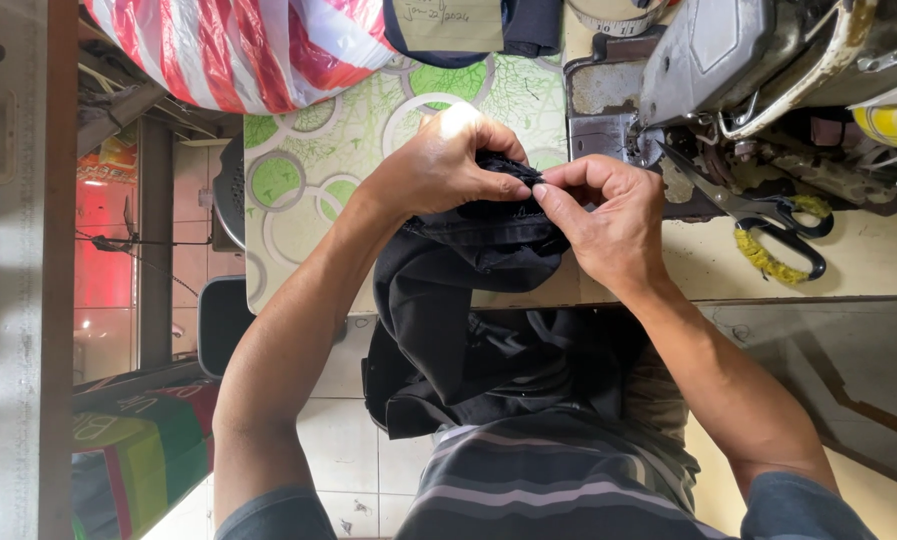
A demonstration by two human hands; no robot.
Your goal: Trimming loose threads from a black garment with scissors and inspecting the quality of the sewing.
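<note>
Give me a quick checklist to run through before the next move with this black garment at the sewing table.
1. Left hand has a grip on the black garment: ok.
2. Right hand pinches the same fold: ok.
3. Garment edge lifted off the table: ok.
4. Scissors lie apart from both hands: ok.
5. Garment's lower part hangs over the lap, free of snags: cannot tell.
6. Sewing machine needle area free: cannot tell.

1 head view, looking down, close.
</note>
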